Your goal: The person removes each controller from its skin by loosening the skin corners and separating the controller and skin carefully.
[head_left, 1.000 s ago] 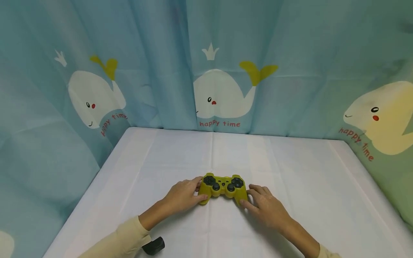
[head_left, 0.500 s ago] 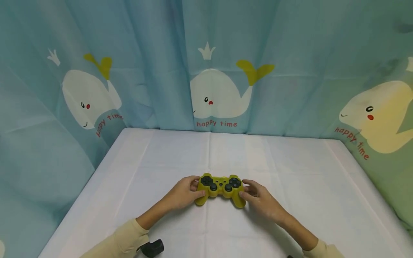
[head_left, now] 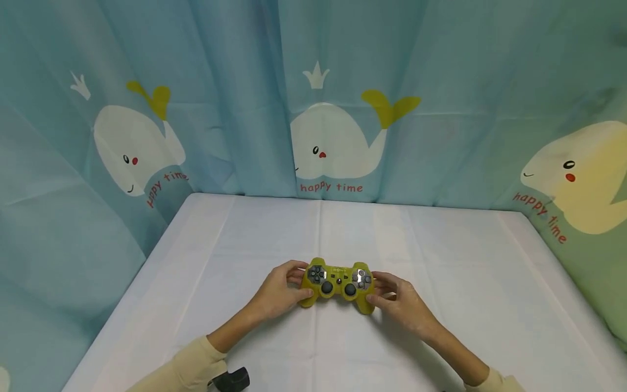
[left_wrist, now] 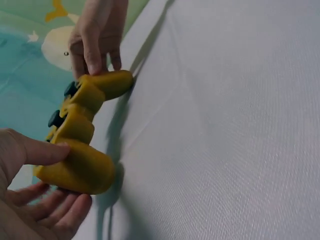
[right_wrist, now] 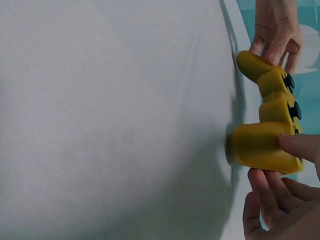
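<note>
A yellow game controller with black thumbsticks is held between both hands at the middle of the white table, its button face toward the head camera. My left hand pinches its left grip, thumb on the front and fingers behind. On the other side my right hand pinches the right grip in the same way. In the left wrist view the left thumb presses the yellow shell. The right wrist view shows the right thumb on the shell, with fingers under it. The grips sit very close to the cloth; contact is unclear.
A white cloth covers the table. Blue-green curtains printed with whales stand along the back and sides. A black object sits at the left sleeve cuff.
Both hands have closed more firmly on the controller's grips. The controller has tilted, so its button face catches more light, and it has risen slightly in the head view.
</note>
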`<state>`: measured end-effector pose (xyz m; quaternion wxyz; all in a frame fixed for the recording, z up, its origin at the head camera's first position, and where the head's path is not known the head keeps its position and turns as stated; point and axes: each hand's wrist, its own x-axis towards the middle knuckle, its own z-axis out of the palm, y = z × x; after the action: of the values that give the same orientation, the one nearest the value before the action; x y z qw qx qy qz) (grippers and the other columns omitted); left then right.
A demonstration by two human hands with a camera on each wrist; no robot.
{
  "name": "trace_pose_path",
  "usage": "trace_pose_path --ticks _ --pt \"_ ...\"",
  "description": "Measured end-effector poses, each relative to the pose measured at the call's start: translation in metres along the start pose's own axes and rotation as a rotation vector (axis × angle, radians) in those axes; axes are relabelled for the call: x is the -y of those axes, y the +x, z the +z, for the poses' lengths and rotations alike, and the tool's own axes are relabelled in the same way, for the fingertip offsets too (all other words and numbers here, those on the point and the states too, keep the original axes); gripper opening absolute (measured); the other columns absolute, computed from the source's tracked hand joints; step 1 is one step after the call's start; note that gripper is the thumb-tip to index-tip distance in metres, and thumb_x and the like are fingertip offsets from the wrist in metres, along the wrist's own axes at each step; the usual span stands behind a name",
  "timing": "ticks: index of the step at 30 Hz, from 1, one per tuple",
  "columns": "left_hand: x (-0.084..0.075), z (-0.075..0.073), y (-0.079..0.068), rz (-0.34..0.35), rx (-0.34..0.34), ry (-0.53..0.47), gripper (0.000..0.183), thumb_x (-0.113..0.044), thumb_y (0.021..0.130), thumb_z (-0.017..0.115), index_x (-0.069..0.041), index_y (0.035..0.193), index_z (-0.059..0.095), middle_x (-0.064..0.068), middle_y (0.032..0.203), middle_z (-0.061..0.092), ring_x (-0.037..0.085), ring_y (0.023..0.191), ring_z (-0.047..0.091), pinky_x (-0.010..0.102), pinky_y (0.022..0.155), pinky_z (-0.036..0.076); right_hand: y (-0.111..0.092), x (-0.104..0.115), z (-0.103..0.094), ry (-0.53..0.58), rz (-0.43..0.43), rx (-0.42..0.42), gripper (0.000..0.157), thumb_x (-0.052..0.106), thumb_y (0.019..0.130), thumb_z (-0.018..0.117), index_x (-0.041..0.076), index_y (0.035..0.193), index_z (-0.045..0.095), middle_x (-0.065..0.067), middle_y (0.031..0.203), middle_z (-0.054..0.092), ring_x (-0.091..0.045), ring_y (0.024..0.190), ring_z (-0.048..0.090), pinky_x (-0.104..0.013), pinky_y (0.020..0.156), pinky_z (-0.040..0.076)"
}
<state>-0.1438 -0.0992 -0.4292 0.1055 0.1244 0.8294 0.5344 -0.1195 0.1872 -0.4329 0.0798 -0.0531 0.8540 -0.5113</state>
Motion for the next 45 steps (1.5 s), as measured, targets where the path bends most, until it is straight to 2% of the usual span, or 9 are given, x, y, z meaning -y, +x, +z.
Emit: trace_pose_path --ticks 5,13,19,23,27,32,38,41,45 --pt "0.001 0.0 -0.007 0.069 -0.037 0.04 0.058 0.001 0.082 0.082 -0.002 0.134 0.057 0.008 0.116 0.066 0.024 0.107 0.063 0.037 0.087 0.055 -0.006 0.003 -0.001 -0.047 -0.056 0.008 0.062 0.009 0.086 0.081 -0.006 0.14 0.054 -0.007 0.113 0.067 -0.02 0.103 0.062 -0.038 0.088 0.052" --pt "0.004 0.001 -0.017 0.165 -0.007 0.13 0.066 0.003 0.078 0.084 -0.004 0.137 0.055 0.004 0.115 0.063 0.021 0.106 0.061 0.038 0.088 0.053 -0.017 0.004 -0.002 -0.037 -0.11 0.052 0.053 0.014 0.09 0.078 0.003 0.138 0.058 -0.003 0.12 0.066 -0.023 0.112 0.059 -0.046 0.094 0.049" --pt "0.006 -0.003 -0.018 0.25 0.145 0.161 0.069 0.003 0.079 0.083 -0.005 0.141 0.051 0.002 0.128 0.057 0.022 0.12 0.055 0.044 0.101 0.046 -0.022 0.007 -0.003 0.009 -0.162 0.09 0.054 0.028 0.096 0.073 0.004 0.141 0.057 -0.005 0.13 0.065 -0.025 0.12 0.059 -0.048 0.101 0.046" --pt "0.005 -0.004 -0.017 0.216 0.258 0.081 0.073 -0.009 0.083 0.084 -0.008 0.146 0.047 0.004 0.138 0.055 0.024 0.13 0.051 0.049 0.109 0.038 -0.025 0.008 -0.002 0.004 -0.164 0.102 0.052 0.029 0.095 0.074 0.006 0.139 0.059 -0.003 0.128 0.066 -0.024 0.118 0.061 -0.045 0.099 0.048" --pt "0.0 0.004 -0.013 0.183 0.274 -0.001 0.07 -0.024 0.084 0.086 -0.008 0.143 0.052 0.0 0.127 0.061 0.02 0.115 0.06 0.041 0.096 0.05 -0.027 0.008 -0.002 0.0 -0.157 0.126 0.049 0.029 0.095 0.074 0.008 0.137 0.06 -0.002 0.128 0.066 -0.025 0.119 0.059 -0.047 0.099 0.048" --pt "-0.003 0.017 -0.008 0.222 0.224 -0.003 0.05 -0.025 0.083 0.088 -0.008 0.124 0.066 -0.005 0.106 0.066 0.012 0.087 0.065 0.028 0.072 0.056 -0.028 0.007 -0.002 0.043 -0.169 0.168 0.052 0.026 0.095 0.074 0.007 0.14 0.056 -0.004 0.132 0.063 -0.028 0.121 0.057 -0.048 0.1 0.046" --pt "-0.004 0.02 -0.01 0.227 0.224 0.017 0.029 -0.027 0.083 0.088 -0.02 0.104 0.07 -0.006 0.097 0.067 0.01 0.08 0.066 0.029 0.066 0.057 -0.018 0.008 -0.009 0.25 -0.27 0.351 0.041 0.004 0.102 0.05 0.004 0.143 0.055 -0.014 0.142 0.057 -0.032 0.128 0.054 -0.035 0.103 0.044" --pt "-0.005 0.02 -0.01 0.229 0.225 0.01 0.027 -0.028 0.082 0.088 -0.023 0.101 0.07 -0.006 0.092 0.068 0.011 0.077 0.068 0.029 0.064 0.057 -0.007 0.015 -0.012 0.256 -0.25 0.423 0.044 0.003 0.101 0.039 0.01 0.138 0.063 -0.01 0.139 0.06 -0.028 0.13 0.053 -0.041 0.106 0.039" --pt "-0.006 0.02 -0.009 0.243 0.225 -0.008 0.026 -0.027 0.082 0.088 -0.024 0.1 0.069 -0.006 0.091 0.069 0.011 0.075 0.069 0.03 0.063 0.057 0.004 0.022 -0.012 0.198 -0.222 0.467 0.046 0.005 0.098 0.035 0.011 0.129 0.069 -0.005 0.13 0.067 -0.027 0.127 0.055 -0.054 0.102 0.036"
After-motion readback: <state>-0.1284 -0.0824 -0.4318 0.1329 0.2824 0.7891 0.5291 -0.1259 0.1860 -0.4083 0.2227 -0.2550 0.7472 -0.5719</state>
